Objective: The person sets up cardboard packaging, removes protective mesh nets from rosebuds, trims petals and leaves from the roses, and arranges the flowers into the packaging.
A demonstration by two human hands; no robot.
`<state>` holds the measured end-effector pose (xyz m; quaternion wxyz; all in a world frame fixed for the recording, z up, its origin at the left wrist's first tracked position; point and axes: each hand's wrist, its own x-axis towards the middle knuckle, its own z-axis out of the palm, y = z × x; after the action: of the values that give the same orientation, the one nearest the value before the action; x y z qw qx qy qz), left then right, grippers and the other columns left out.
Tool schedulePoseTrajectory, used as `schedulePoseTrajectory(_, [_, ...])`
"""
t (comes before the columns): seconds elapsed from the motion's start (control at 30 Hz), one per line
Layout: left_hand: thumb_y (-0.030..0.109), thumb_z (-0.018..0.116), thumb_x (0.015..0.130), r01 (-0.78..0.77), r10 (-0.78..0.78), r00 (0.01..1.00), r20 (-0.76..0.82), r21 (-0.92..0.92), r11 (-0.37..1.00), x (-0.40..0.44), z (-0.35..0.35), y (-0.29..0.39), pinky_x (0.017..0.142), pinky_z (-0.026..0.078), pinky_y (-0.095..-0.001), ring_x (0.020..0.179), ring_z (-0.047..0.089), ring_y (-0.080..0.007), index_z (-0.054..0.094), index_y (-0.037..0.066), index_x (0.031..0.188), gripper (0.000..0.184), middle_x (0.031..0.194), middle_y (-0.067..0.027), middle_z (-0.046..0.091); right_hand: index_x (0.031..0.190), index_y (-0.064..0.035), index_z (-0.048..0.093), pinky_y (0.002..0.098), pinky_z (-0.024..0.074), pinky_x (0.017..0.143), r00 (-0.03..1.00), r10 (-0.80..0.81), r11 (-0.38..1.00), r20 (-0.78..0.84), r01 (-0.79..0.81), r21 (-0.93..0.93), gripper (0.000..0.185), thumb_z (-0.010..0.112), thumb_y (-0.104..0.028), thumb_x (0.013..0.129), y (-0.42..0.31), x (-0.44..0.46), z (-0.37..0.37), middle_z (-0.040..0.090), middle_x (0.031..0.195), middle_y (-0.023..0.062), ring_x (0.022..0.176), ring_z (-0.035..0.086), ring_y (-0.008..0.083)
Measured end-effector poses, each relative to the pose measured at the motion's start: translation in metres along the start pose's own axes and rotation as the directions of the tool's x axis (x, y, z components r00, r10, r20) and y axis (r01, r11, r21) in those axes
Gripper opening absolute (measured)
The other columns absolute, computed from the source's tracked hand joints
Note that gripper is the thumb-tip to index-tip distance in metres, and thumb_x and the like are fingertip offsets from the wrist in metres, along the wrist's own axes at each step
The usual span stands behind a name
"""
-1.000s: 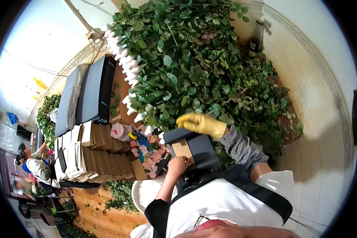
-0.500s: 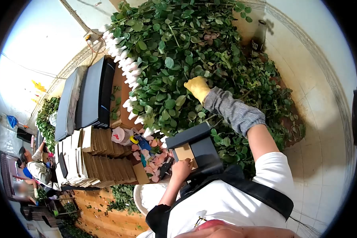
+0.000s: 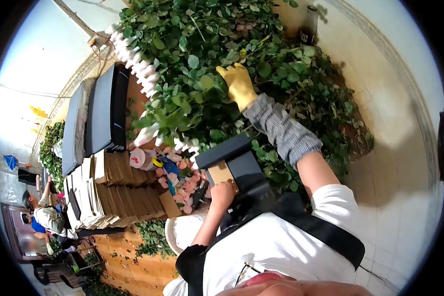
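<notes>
My bare left hand (image 3: pixel 223 193) is curled closed on the near end of the brown cardboard (image 3: pixel 220 173), seemingly steadying it against the dark stand (image 3: pixel 245 170); the cardboard's long axis runs away from me, slightly leftward. Farther out, my gloved right hand (image 3: pixel 239 88) is half open over the leafy stems (image 3: pixel 276 69); I can't tell whether it grips one. The stems lie heaped across the bench (image 3: pixel 136 91), running left to right, their pale wrapped heads (image 3: pixel 144 74) lined up pointing left, probably to keep the blooms clear of leaves.

Right hand (image 3: pixel 238 85) gone from beside dark box (image 3: pixel 223 151); now over foliage (image 3: pixel 192 96)
</notes>
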<state>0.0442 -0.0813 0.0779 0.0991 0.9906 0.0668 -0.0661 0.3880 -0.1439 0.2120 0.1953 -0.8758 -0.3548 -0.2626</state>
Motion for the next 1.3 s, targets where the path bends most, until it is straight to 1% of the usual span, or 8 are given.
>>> schedulePoseTrajectory(0.13, [0.029, 0.058, 0.093, -0.003, 0.002, 1.0, -0.025, -0.047, 0.999, 0.003, -0.014, 0.004, 0.057, 0.057, -0.0451, 0.064, 0.07, -0.0342, 0.068, 0.005, 0.085, 0.027, 0.069, -0.0159, 0.069, 0.08, -0.0117, 0.061, 0.0422, 0.0449, 0.096, 0.988, -0.157, 0.988, 0.0, 0.157, -0.013, 0.011, 0.064, -0.005, 0.072, 0.006, -0.042, 0.062, 0.062, 0.074, 0.0074, 0.08, 0.064, 0.0281])
schedulePoseTrajectory(0.4, [0.031, 0.057, 0.094, -0.011, 0.007, 0.998, -0.059, -0.072, 0.997, -0.006, -0.008, 0.002, 0.057, 0.057, -0.0437, 0.064, 0.07, -0.034, 0.068, 0.005, 0.085, 0.03, 0.069, -0.0171, 0.069, 0.114, -0.011, 0.066, 0.0412, 0.0525, 0.077, 0.802, -0.065, 0.961, 0.594, 0.211, -0.179, 0.029, 0.06, -0.008, 0.086, 0.01, -0.043, 0.07, 0.071, 0.093, 0.0103, 0.09, 0.069, 0.0303])
schedulePoseTrajectory(0.53, [0.032, 0.057, 0.094, 0.013, -0.016, 0.996, -0.091, -0.035, 0.999, -0.005, -0.004, 0.002, 0.055, 0.056, -0.0419, 0.064, 0.071, -0.0322, 0.068, 0.006, 0.082, 0.03, 0.069, -0.0162, 0.07, 0.117, 0.0013, 0.064, 0.0467, 0.0503, 0.077, 0.973, -0.086, 0.991, -0.215, 0.062, -0.117, 0.04, 0.059, 0.003, 0.078, 0.025, 0.005, -0.029, 0.063, 0.075, 0.015, 0.074, 0.063, 0.0329])
schedulePoseTrajectory(0.63, [0.035, 0.06, 0.093, -0.016, 0.012, 0.995, -0.103, -0.03, 0.999, -0.005, -0.002, 0.002, 0.054, 0.056, -0.0427, 0.06, 0.069, -0.0336, 0.069, 0.008, 0.082, 0.03, 0.066, -0.0153, 0.068, 0.116, -0.0072, 0.069, 0.0472, 0.0487, 0.095, 0.993, 0.099, 0.995, 0.06, -0.098, -0.022, 0.041, 0.06, 0.002, 0.077, 0.051, 0.016, -0.036, 0.069, 0.087, 0.0153, 0.086, 0.066, 0.0319])
schedulePoseTrajectory(1.0, [0.035, 0.064, 0.091, 0.006, -0.005, 1.0, 0.003, -0.123, 0.992, -0.005, -0.014, -0.006, 0.062, 0.058, -0.0416, 0.074, 0.072, -0.0332, 0.07, 0.004, 0.093, 0.031, 0.078, -0.018, 0.071, 0.113, -0.0033, 0.065, 0.0444, 0.0471, 0.106, 0.965, -0.164, 0.985, -0.206, 0.148, -0.091, 0.048, 0.078, 0.001, 0.066, 0.026, -0.03, -0.165, 0.065, 0.115, 0.0149, 0.114, 0.06, 0.0344])
schedulePoseTrajectory(1.13, [0.047, 0.061, 0.095, 0.176, 0.105, 0.962, 0.254, -0.864, 0.471, 0.008, 0.017, -0.087, 0.09, 0.052, -0.0438, 0.102, 0.065, -0.0347, 0.055, -0.001, 0.131, 0.06, 0.117, -0.0198, 0.064, 0.104, -0.0065, 0.064, 0.0423, 0.0521, 0.088, 0.86, -0.379, 0.881, 0.342, 0.223, 0.417, 0.034, 0.065, 0.004, 0.072, 0.05, -0.129, -0.16, 0.063, 0.107, 0.012, 0.108, 0.059, 0.0313])
schedulePoseTrajectory(1.23, [0.063, 0.038, 0.101, 0.5, 0.309, 0.84, 0.446, -0.858, -0.121, 0.014, -0.005, -0.099, 0.105, 0.042, -0.041, 0.117, 0.055, -0.0272, 0.046, 0.002, 0.144, 0.074, 0.129, -0.0139, 0.059, 0.09, -0.0104, 0.07, 0.0454, 0.0517, 0.074, 0.782, -0.34, 0.938, 0.523, 0.243, 0.247, 0.023, 0.066, 0.0, 0.07, 0.053, -0.224, -0.135, 0.068, 0.083, 0.0104, 0.083, 0.065, 0.031])
schedulePoseTrajectory(1.3, [0.071, 0.022, 0.1, 0.458, 0.314, 0.849, 0.424, -0.888, -0.041, 0.01, -0.002, -0.1, 0.109, 0.037, -0.0405, 0.123, 0.051, -0.0284, 0.044, 0.002, 0.144, 0.085, 0.135, -0.0148, 0.055, 0.083, -0.0121, 0.072, 0.0455, 0.0511, 0.075, 0.779, -0.205, 0.979, 0.592, 0.167, 0.119, 0.016, 0.065, -0.004, 0.071, 0.041, -0.244, -0.14, 0.068, 0.077, 0.009, 0.079, 0.066, 0.031])
